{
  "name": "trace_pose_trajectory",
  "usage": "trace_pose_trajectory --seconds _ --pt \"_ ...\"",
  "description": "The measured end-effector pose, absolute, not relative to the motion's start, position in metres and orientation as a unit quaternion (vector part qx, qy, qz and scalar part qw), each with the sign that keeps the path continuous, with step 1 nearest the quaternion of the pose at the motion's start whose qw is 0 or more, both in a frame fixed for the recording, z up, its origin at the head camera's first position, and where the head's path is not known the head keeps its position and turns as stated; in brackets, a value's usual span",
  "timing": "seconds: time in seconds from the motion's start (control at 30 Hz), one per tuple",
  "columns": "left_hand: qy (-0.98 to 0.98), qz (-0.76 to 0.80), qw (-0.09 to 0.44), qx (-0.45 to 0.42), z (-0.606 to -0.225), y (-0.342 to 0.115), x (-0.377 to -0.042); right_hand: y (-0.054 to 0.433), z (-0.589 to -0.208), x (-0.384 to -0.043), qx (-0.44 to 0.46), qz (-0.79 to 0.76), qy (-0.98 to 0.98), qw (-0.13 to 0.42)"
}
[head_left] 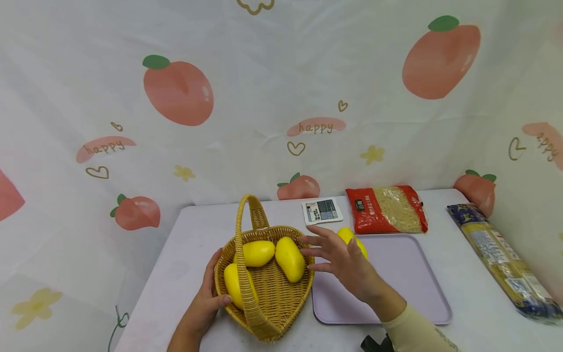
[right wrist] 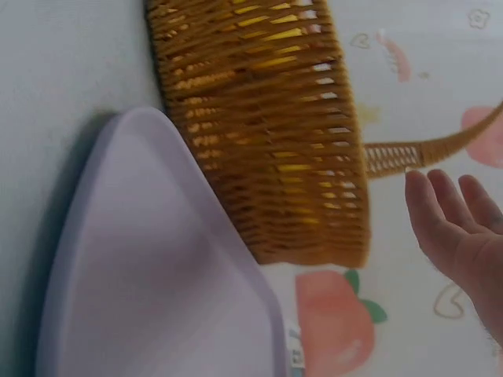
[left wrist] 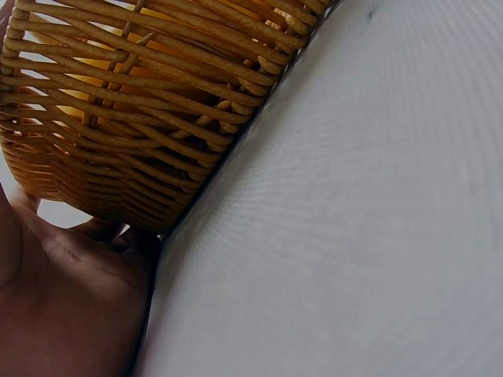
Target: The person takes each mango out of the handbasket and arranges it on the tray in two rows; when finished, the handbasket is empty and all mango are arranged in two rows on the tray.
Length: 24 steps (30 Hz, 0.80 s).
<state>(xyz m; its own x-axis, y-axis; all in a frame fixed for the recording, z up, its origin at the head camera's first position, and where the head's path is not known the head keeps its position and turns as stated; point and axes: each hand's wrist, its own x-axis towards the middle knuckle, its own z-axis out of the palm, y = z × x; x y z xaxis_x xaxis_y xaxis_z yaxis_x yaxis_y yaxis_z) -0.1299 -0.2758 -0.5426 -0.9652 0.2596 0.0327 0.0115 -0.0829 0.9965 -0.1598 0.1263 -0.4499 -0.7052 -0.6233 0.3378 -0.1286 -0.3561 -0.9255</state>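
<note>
- Toward the table's (head_left: 169,274) left edge, the left hand (head_left: 204,293) grips a wicker basket (head_left: 274,305), thumb at the rim and fingers bent against the outer wall.
- By the basket's right rim, the right hand (head_left: 347,266) holds nothing; its fingers are spread apart and slightly bent. Whether a fingertip brushes the rim, I cannot tell.
- Inside the basket lie three yellow mangoes: one (head_left: 257,253) on the side facing the table's far edge, one (head_left: 290,259) near the right rim, one (head_left: 235,286) along the left wall, partly behind the handle (head_left: 241,244).
- The mangoes look smooth, firm and probably a little slippery; fingers wrapped round the thick middle should hold best, with a mild squeeze.
- The basket looks light and fairly stiff, with slight give in the weave; the arched handle seems right for lifting, the rim for steadying.
- Just beside the basket, toward the table's right edge, sits a lilac tray (head_left: 400,283); a fourth mango (head_left: 346,234), partly hidden by the right hand, lies on its far side.
- Along the table's far edge lie a white packet (head_left: 322,210) and a red bag (head_left: 387,209).
- Near the table's right edge, a long packet (head_left: 503,261) lies aslant.
</note>
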Motion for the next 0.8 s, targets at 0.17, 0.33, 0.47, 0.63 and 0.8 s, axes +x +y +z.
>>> trace_pose_trajectory --seconds 0.17,0.33,0.47,0.63,0.8 --pt "0.676 0.726 0.084 0.095 -0.542 -0.276 -0.129 0.105 -0.453 -0.163 -0.326 -0.747 0.551 0.180" --pt "0.675 0.727 0.086 0.092 -0.543 -0.276 -0.129 0.088 -0.458 -0.168 -0.303 -0.742 0.568 0.188" --pt "0.677 0.724 0.085 0.098 -0.543 -0.276 -0.129 0.078 -0.457 -0.171 -0.275 -0.722 0.610 0.175" --pt "0.677 0.724 0.081 0.103 -0.543 -0.277 -0.129 0.064 -0.457 -0.173 -0.244 -0.665 0.694 0.131" --pt "0.673 0.727 0.084 0.102 -0.543 -0.278 -0.130 0.046 -0.455 -0.174 -0.205 -0.594 0.772 0.097"
